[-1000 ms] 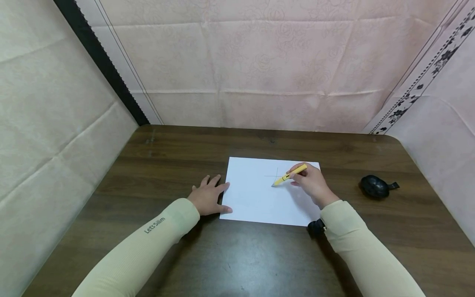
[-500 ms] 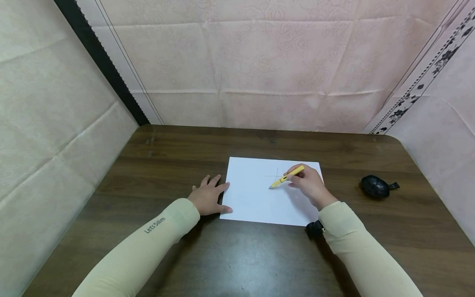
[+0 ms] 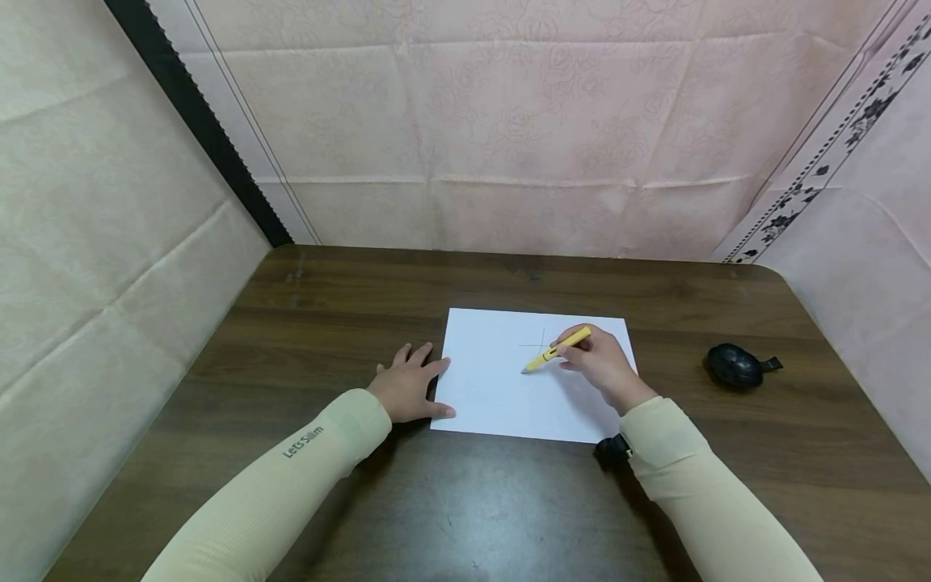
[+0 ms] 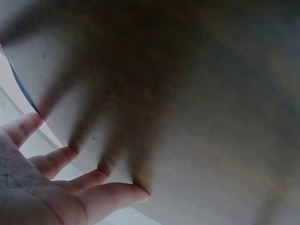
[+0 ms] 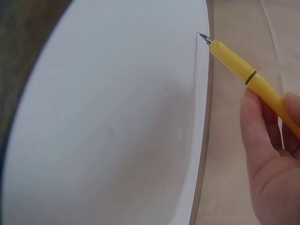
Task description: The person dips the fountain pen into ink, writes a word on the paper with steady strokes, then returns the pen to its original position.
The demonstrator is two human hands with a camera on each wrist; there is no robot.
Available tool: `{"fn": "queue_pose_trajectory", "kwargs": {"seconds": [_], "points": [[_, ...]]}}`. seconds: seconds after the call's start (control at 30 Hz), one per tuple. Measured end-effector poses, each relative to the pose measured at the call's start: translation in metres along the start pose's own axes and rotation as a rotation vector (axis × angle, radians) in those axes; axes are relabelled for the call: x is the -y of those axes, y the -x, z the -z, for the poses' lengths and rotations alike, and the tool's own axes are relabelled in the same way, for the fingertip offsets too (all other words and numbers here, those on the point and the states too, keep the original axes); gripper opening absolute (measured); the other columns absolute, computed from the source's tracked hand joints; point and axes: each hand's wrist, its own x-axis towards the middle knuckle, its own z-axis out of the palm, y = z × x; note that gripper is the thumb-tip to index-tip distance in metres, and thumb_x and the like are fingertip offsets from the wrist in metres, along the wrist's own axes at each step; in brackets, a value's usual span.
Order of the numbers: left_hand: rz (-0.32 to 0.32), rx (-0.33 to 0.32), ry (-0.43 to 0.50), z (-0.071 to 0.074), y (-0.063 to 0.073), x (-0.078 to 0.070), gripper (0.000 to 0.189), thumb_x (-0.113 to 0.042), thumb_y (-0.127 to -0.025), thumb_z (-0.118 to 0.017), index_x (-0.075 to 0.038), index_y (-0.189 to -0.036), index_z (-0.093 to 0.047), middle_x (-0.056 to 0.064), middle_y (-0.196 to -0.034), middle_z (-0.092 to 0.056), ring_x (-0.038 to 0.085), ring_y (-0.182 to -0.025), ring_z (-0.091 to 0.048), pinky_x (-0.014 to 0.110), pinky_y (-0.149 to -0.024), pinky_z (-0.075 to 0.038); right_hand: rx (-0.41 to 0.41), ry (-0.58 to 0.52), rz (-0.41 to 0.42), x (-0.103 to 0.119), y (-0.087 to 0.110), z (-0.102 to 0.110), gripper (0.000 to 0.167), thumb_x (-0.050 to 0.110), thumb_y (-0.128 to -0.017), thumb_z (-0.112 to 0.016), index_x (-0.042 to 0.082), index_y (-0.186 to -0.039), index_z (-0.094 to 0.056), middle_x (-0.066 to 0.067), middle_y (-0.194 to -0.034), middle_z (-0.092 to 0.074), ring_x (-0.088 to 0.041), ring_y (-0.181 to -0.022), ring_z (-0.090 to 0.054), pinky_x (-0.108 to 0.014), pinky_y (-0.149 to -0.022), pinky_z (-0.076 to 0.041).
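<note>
A white sheet of paper (image 3: 487, 396) lies on the brown table, with thin crossed lines (image 3: 542, 345) drawn in its upper part. My right hand (image 3: 604, 368) pinches a yellow fountain pen (image 3: 556, 349), its nib slanting down to the left against the paper. The right wrist view shows the metal nib (image 5: 205, 38) of the pen at the end of a thin line on the sheet. On the left, my left hand (image 3: 409, 386) rests with spread fingers, thumb and index fingertip on the paper's left edge; the left wrist view shows its fingertips (image 4: 136, 191) pressing down.
To the right of the sheet, a black rounded object with a short stub (image 3: 736, 365) sits on the wooden table (image 3: 349, 299). Pale cloth (image 3: 509, 145) hangs behind the table and along both sides. A black device (image 3: 612, 451) is at the right wrist.
My right hand has slid slightly left and toward the near edge, the pen's nib moving down-left across the paper. The left hand and the sheet stay in place.
</note>
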Motion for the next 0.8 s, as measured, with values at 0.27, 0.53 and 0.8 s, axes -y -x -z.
{"fn": "queue_pose_trajectory", "kwargs": {"seconds": [0.27, 0.53, 0.8], "points": [[-0.002, -0.001, -0.003, -0.0007, -0.0009, 0.0008, 0.083, -0.059, -0.082, -0.067, -0.023, -0.15, -0.036, 0.014, -0.159, -0.019, 0.046, -0.144, -0.013, 0.074, -0.099, -0.026, 0.005, 0.007, -0.001, 0.0003, 0.0004, -0.0011, 0.021, 0.008, -0.098, -0.055, -0.004, -0.115, -0.054, -0.022, -0.121, -0.058, -0.032, -0.115, -0.057, -0.037, -0.091, -0.052], [0.003, 0.003, -0.01, -0.0008, -0.0009, 0.0007, 0.084, -0.059, -0.082, -0.067, -0.024, -0.151, -0.036, 0.014, -0.159, -0.019, 0.045, -0.144, -0.013, 0.074, -0.099, -0.025, 0.009, 0.012, 0.001, -0.0018, -0.0002, -0.003, 0.019, 0.008, -0.098, -0.055, -0.002, -0.114, -0.056, -0.019, -0.119, -0.059, -0.03, -0.112, -0.058, -0.033, -0.087, -0.054], [0.003, -0.001, -0.01, -0.0002, -0.0005, 0.0002, 0.083, -0.059, -0.082, -0.067, -0.023, -0.15, -0.037, 0.015, -0.159, -0.02, 0.046, -0.144, -0.014, 0.074, -0.098, -0.026, -0.02, -0.029, -0.016, 0.0018, -0.0007, 0.0035, 0.02, 0.007, -0.098, -0.054, -0.003, -0.115, -0.057, -0.021, -0.123, -0.058, -0.031, -0.116, -0.057, -0.036, -0.09, -0.053]]}}
